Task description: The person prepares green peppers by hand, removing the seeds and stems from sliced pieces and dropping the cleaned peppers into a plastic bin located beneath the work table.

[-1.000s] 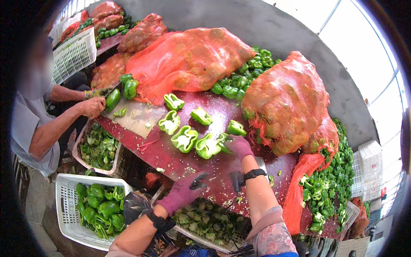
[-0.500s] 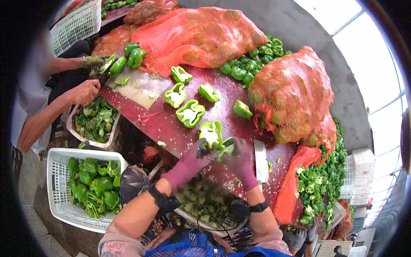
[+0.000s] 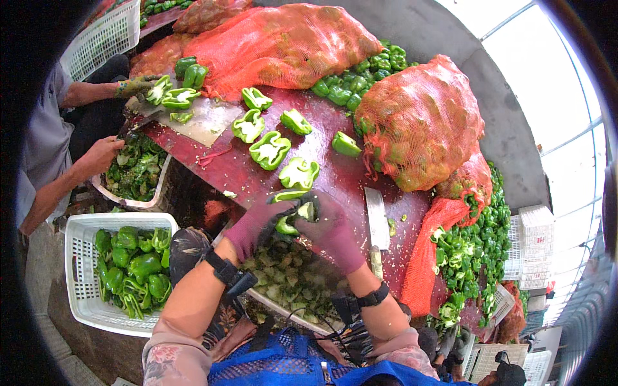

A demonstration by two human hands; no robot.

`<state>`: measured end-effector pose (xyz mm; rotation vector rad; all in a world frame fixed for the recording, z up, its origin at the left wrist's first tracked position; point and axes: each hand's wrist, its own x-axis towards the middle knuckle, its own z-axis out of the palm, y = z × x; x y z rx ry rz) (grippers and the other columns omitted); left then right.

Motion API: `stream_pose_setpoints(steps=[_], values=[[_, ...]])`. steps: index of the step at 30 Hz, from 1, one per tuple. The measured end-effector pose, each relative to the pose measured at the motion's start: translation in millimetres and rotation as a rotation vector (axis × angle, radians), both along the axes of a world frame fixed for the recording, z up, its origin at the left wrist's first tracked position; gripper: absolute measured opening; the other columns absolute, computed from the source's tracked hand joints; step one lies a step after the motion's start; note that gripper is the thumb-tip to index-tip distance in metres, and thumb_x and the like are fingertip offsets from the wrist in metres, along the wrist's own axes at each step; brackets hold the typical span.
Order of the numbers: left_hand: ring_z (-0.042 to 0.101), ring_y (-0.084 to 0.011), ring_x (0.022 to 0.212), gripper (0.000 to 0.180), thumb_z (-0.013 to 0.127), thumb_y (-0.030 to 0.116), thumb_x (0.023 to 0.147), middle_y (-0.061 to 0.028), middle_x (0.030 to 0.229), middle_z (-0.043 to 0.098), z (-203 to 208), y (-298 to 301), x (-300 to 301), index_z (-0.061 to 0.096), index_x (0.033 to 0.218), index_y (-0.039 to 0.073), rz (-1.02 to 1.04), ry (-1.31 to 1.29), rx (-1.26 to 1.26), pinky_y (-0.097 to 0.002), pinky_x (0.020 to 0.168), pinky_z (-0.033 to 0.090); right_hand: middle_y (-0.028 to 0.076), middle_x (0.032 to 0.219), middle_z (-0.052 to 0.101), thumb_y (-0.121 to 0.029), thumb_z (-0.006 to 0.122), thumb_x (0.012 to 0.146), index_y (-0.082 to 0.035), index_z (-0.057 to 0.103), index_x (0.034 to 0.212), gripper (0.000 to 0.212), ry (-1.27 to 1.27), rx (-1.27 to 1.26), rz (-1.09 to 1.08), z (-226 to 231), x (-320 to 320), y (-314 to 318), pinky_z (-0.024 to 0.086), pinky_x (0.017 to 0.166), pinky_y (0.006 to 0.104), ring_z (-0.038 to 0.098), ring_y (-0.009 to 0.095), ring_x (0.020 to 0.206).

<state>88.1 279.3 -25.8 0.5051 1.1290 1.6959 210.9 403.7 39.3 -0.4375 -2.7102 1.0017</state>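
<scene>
My left hand [image 3: 256, 222], in a purple glove with dark fingers, is closed around a cut green bell pepper half [image 3: 285, 225] at the table's near edge. My right hand [image 3: 331, 233], gloved alike and smeared by motion, has its fingers closed at the pale core [image 3: 306, 211] of that pepper. Just beyond my hands another pepper half [image 3: 299, 172] lies cut side up. Several more halves [image 3: 270, 150] lie farther off on the red table [image 3: 222, 174]. A broad-bladed knife [image 3: 376, 215] rests right of my right hand, its handle toward me.
Below my hands stands a bin of pepper scraps [image 3: 286, 273]. A white basket [image 3: 122, 222] of green peppers is at left. Red mesh sacks [image 3: 425, 122] and heaped peppers [image 3: 476, 238] border the table. At far left a co-worker's hand [image 3: 103, 154] holds a knife beside split peppers.
My hands have drawn back toward me with the held pepper, over the scrap bin. The pepper half beyond them now lies apart from my fingers. The co-worker's pepper has come apart into two halves.
</scene>
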Motion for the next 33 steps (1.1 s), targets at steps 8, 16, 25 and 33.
stream_pose_setpoints(steps=[8,16,25,33], values=[[0.058,-0.0137,0.106,0.053,0.06,0.005,0.08,-0.0053,0.121,0.06,-9,-3,-6,0.051,0.132,0.002,-0.128,0.037,0.104,-0.0287,0.094,0.046,0.01,0.103,0.063,-0.01,0.061,0.081,-0.004,0.058,0.108,0.028,0.253,-0.796,-0.192,-37,12,6,0.053,0.077,0.0321,0.063,0.021,0.087],[0.057,-0.0132,0.104,0.056,0.053,-0.003,0.074,-0.0048,0.118,0.062,9,-4,-7,0.054,0.129,0.004,0.156,0.482,-0.114,-0.0262,0.092,0.046,0.007,0.094,0.066,-0.023,0.064,0.086,-0.006,0.06,0.109,0.029,0.148,-1.363,-0.182,-43,32,7,0.056,0.072,0.0329,0.065,0.021,0.078],[0.058,-0.0142,0.102,0.051,0.061,-0.001,0.078,-0.0065,0.117,0.06,9,-9,-21,0.055,0.127,0.005,0.546,0.182,0.043,-0.0268,0.086,0.049,0.015,0.117,0.061,-0.022,0.068,0.083,-0.004,0.056,0.118,0.041,-0.035,0.005,-0.16,-43,15,13,0.05,0.084,0.0342,0.061,0.021,0.101],[0.06,-0.0156,0.102,0.046,0.065,0.002,0.081,-0.0074,0.116,0.062,10,-15,-29,0.055,0.126,0.004,0.601,0.204,0.099,-0.0287,0.088,0.049,0.012,0.106,0.063,-0.037,0.071,0.075,-0.014,0.056,0.113,0.047,-0.402,0.605,-0.005,-23,-81,59,0.052,0.079,0.0415,0.064,0.03,0.092]])
